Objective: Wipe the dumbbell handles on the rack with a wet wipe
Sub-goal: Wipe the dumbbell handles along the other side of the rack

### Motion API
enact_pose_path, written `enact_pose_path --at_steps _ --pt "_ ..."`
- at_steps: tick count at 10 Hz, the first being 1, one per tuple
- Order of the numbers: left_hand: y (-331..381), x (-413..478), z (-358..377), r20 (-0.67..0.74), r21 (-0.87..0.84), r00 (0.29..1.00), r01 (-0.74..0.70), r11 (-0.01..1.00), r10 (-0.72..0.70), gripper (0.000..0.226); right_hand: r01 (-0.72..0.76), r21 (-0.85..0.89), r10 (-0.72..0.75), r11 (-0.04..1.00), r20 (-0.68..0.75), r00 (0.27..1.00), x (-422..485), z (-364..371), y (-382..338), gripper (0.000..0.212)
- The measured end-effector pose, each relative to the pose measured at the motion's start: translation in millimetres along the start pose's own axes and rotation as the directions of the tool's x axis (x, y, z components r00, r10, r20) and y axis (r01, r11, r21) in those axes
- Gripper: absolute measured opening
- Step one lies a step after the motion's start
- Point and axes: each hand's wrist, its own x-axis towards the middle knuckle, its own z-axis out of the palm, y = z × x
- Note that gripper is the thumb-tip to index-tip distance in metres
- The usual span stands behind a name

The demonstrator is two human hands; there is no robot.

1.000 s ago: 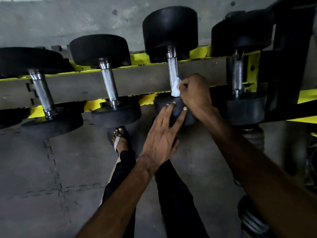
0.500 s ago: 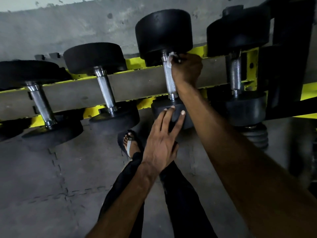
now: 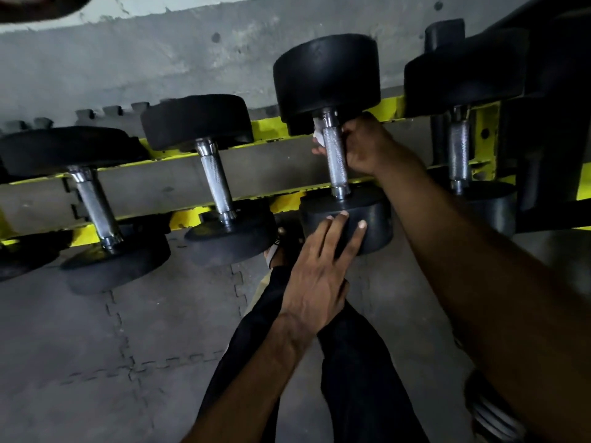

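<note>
Several black dumbbells with knurled chrome handles lie across a yellow and grey rack [image 3: 179, 180]. My right hand [image 3: 364, 148] is wrapped from behind round the upper end of the third dumbbell's handle [image 3: 335, 167], holding a white wet wipe [image 3: 319, 131] against it; only a scrap of the wipe shows on the handle's left side. My left hand [image 3: 323, 273] lies flat with straight fingers on that dumbbell's near black head [image 3: 367, 219]. More chrome handles stand to the left [image 3: 216, 180] [image 3: 96, 209] and one to the right [image 3: 459, 151].
A grey concrete wall [image 3: 160, 59] runs behind the rack. A dark upright frame [image 3: 556, 107] stands at the right. Grey interlocking floor mats [image 3: 96, 346] lie below, with my dark-trousered legs [image 3: 351, 362] and a sandalled foot [image 3: 275, 251]. Stacked weight plates [image 3: 492, 414] sit at the lower right.
My right hand slid the wipe from the handle's lower end up to its upper end and now reaches round from behind. My left hand stayed on the near head.
</note>
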Motion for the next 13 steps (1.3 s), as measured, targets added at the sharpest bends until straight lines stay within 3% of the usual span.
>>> enact_pose_path --at_steps 1,2,3,4,5,6,7,8,9,10,11,12,13 --pt "3 0 -3 -0.027 0.003 1.0 -0.002 1.0 0.002 0.109 0.078 -0.186 -0.131 0.979 -0.295 0.947 3 -6 7 0.02" --pt "4 0 1 -0.035 0.003 0.999 0.003 1.0 -0.003 0.107 0.197 -0.455 -0.371 0.868 -0.333 0.867 -12 -13 14 0.021" --pt "6 -1 2 -0.04 0.009 0.999 0.026 1.0 -0.026 0.092 0.391 -0.611 -0.654 0.689 -0.292 0.698 -27 -6 27 0.02" --pt "10 1 4 -0.054 -0.01 0.998 0.038 0.999 -0.038 0.077 0.431 -0.848 -0.852 0.309 -0.045 0.522 -36 -3 35 0.018" --pt "13 2 7 -0.051 -0.028 0.997 0.062 0.998 -0.064 0.092 0.414 -0.909 -0.818 0.05 0.201 0.539 -41 -13 34 0.025" --pt "22 3 10 -0.085 -0.07 0.988 0.12 0.99 -0.125 0.105 0.461 -0.88 -0.7 -0.117 0.402 0.59 -48 -25 36 0.031" --pt "29 2 10 -0.071 -0.093 0.984 0.156 0.983 -0.163 0.104 0.537 -0.833 -0.608 -0.133 0.497 0.62 -50 -39 34 0.031" --pt "31 2 12 -0.087 -0.12 0.981 0.165 0.979 -0.176 0.084 0.49 -0.843 -0.532 -0.22 0.525 0.665 -46 -39 19 0.034" --pt "31 1 14 -0.093 -0.14 0.979 0.168 0.976 -0.182 0.075 0.431 -0.767 -0.481 -0.474 0.636 0.604 -47 -31 -3 0.035" --pt "27 3 17 -0.093 -0.137 0.981 0.154 0.978 -0.168 0.073 0.417 -0.723 -0.422 -0.551 0.672 0.608 -41 -18 -18 0.034" --pt "30 2 15 -0.079 -0.146 0.979 0.174 0.974 -0.187 0.076 0.391 -0.669 -0.306 -0.632 0.679 0.668 -37 -12 -14 0.032" --pt "32 3 9 -0.082 -0.15 0.981 0.162 0.975 -0.175 0.074 0.432 -0.508 -0.034 -0.745 0.676 0.736 -51 -4 -3 0.028" --pt "29 3 9 -0.101 -0.186 0.978 0.163 0.969 -0.184 0.072 0.366 -0.548 -0.105 -0.752 0.648 0.754 -53 15 -17 0.025"
